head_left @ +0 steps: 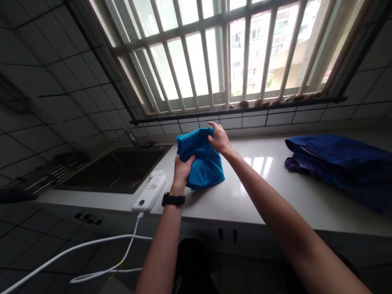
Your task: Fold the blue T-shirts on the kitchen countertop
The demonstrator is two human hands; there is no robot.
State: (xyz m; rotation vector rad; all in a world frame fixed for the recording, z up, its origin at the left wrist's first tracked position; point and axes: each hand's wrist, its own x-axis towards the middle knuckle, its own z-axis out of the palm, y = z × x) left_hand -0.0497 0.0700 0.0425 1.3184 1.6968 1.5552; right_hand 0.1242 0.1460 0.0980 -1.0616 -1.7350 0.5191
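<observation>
A folded piece of bright blue cloth (pixel 203 163) is tilted up above the white counter (pixel 245 196), its lower edge at or close to the surface. My left hand (pixel 183 168) grips its left side, thumb across the front and the other fingers hidden behind. At the top right corner, my right hand (pixel 219 139) pinches the cloth's edge with the thumb in front and the index finger raised above. A black watch (pixel 173 199) sits on my left wrist. Whether the cloth is a garment I cannot tell.
A dark sink (pixel 116 169) with a tap (pixel 133 139) lies to the left. Between it and the cloth lies a white power bank (pixel 149 192) with a white cable (pixel 92 243). Dark blue fabric (pixel 339 163) is heaped at the right. Behind stands a barred window (pixel 226 53).
</observation>
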